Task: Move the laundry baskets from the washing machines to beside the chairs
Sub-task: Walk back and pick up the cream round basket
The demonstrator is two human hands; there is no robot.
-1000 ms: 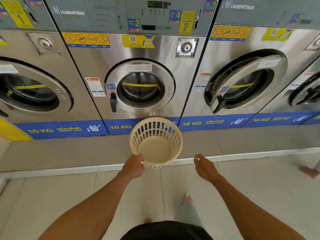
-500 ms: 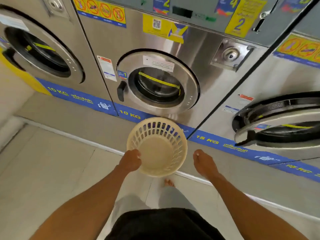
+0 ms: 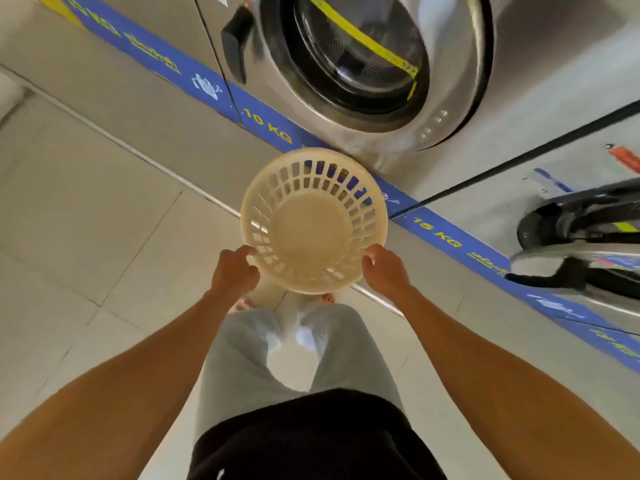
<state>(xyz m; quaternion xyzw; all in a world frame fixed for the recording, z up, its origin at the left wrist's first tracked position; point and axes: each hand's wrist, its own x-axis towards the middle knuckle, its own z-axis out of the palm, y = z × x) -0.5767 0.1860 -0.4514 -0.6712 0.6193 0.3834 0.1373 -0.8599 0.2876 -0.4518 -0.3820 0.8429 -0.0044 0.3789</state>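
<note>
Laundry basket, empty, centre frame: now gripped at its near rim by both the left hand and the right hand, the latter previously free. Lift from the washing machine is judged begun; chairs not in view.

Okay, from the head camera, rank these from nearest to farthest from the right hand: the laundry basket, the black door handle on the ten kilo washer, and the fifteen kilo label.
From the right hand:
1. Laundry basket, gripped at its near rim, touching the hand.
2. Fifteen kilo label, on the blue strip just up and right.
3. Black door handle, far up-left on the ten kilo washer door.
</note>
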